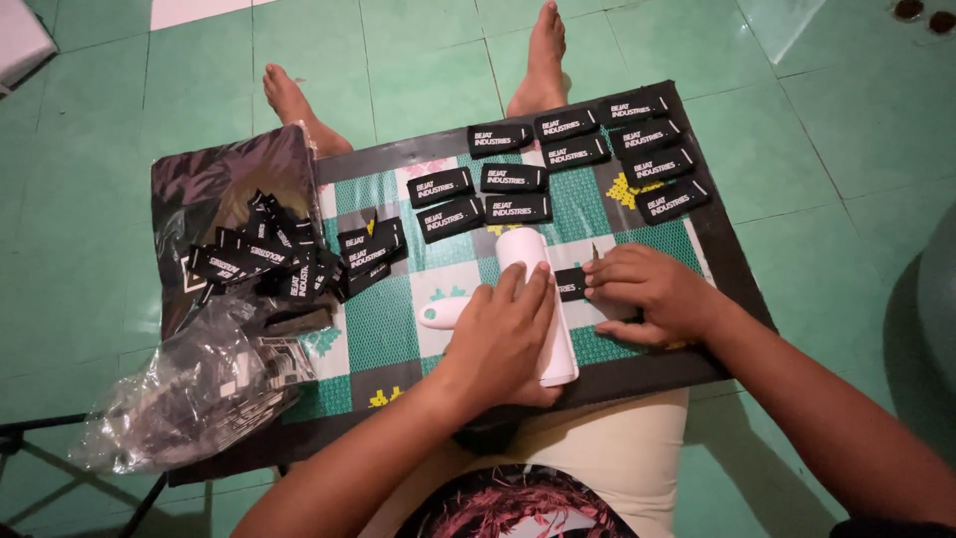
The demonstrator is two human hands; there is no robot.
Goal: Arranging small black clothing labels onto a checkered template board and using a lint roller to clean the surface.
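My left hand (501,337) lies flat on a white roll of tape or paper (543,304), pressing it onto the board (398,319) across my lap. A white handle (441,314) sticks out to its left. My right hand (647,294) pinches a small black label (570,284) beside the roll, with a thin blade or tool tip (595,252) showing above its fingers. Rows of black rectangular labels with white print (578,149) lie at the board's far side.
A loose heap of black labels (284,259) sits at the board's left on a dark sheet. A clear plastic bag of more labels (199,389) hangs off the near left corner. My legs and feet (543,50) stretch over a green tiled floor.
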